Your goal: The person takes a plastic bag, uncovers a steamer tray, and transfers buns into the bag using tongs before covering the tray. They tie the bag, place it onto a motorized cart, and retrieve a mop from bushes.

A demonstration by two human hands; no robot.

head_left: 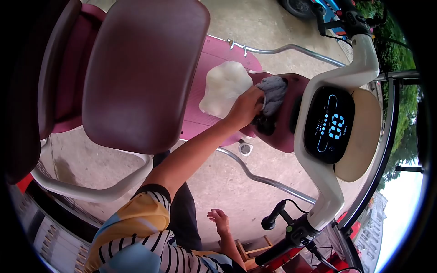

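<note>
My left hand (247,105) reaches across the scooter's footboard (195,91) to the open compartment (266,125) behind the handlebar column. Its fingers are closed on a grey cloth (273,93), which lies bunched at the compartment's opening. Beside the wrist, a crumpled whitish plastic bag (223,88) rests on the pink footboard. My right hand (220,220) hangs low near my body, fingers loosely bent and apart, holding nothing.
The brown seat (145,73) stands to the left. At the right are the cream handlebar (325,195) and a lit display (328,125). Metal rails (259,178) run along both sides. Below is a wooden stool (255,249); a vehicle wheel (298,7) stands at the top.
</note>
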